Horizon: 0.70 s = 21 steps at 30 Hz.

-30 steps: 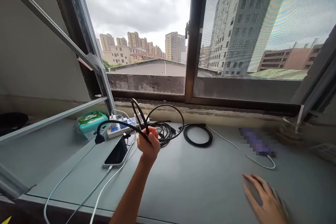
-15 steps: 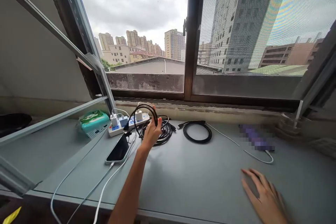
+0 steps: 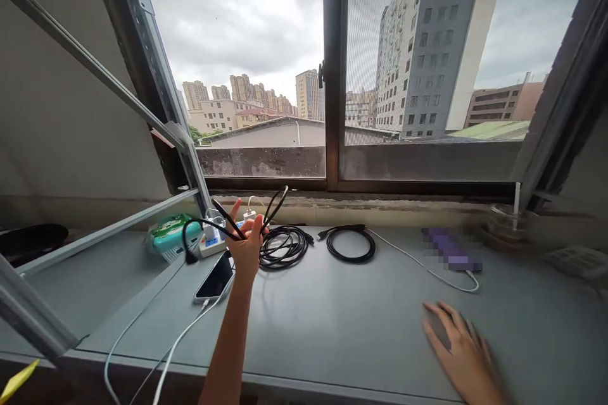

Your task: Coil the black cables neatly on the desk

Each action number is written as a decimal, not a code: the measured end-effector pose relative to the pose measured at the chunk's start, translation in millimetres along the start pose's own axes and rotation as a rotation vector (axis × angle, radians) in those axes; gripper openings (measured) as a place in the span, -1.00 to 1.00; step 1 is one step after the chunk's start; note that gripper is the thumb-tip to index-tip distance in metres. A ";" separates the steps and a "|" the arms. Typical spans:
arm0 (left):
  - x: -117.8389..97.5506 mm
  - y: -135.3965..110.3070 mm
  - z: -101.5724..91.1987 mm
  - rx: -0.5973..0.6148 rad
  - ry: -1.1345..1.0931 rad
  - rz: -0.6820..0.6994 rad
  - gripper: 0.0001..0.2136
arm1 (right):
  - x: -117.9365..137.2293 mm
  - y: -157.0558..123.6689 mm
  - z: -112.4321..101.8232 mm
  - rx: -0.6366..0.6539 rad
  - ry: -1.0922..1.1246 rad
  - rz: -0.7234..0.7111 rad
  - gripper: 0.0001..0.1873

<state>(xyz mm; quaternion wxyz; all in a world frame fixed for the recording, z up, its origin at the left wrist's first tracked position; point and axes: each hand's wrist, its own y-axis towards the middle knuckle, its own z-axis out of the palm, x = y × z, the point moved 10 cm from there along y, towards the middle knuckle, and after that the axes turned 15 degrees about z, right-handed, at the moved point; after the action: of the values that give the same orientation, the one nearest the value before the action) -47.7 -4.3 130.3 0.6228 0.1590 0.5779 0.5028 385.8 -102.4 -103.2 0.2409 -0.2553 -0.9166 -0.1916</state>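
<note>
Got two coils (image 3: 351, 260) lying on the desk (image 3: 346, 323) already. Holding another cord (image 3: 222, 212) over it, loosely looped in a half-spread left hand (image 3: 244, 248), not tidy yet. Got right hand (image 3: 455, 338) empty, loosely open.

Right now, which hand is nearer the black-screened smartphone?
Left. The left hand, holding a black cable, is raised just right of the smartphone; the right hand is far to its right.

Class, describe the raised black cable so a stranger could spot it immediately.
Below the left windowpane, find the left hand above the grey desk. It holds the black cable up, while the denser coil and neat ring lie on the desk.
</note>
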 end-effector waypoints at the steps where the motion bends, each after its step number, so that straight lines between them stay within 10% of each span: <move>1: -8.7 2.6 0.7 0.005 0.013 0.020 -0.28 | -0.5 0.6 1.2 0.004 0.008 0.008 -0.48; 10: -125.5 67.3 36.6 -0.053 0.026 0.470 -0.57 | 2.4 -1.1 -6.2 -0.024 0.004 -0.014 -0.47; 21: -168.2 108.3 117.1 0.259 0.024 0.313 -0.49 | 7.7 -3.4 -18.1 -0.012 -0.014 -0.037 -0.45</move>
<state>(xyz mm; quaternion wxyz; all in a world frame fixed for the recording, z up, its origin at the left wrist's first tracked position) 36.6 -47.6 341.9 0.5044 0.3197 0.6135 0.5168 384.2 -110.8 -85.1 0.2294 -0.2411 -0.9216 -0.1996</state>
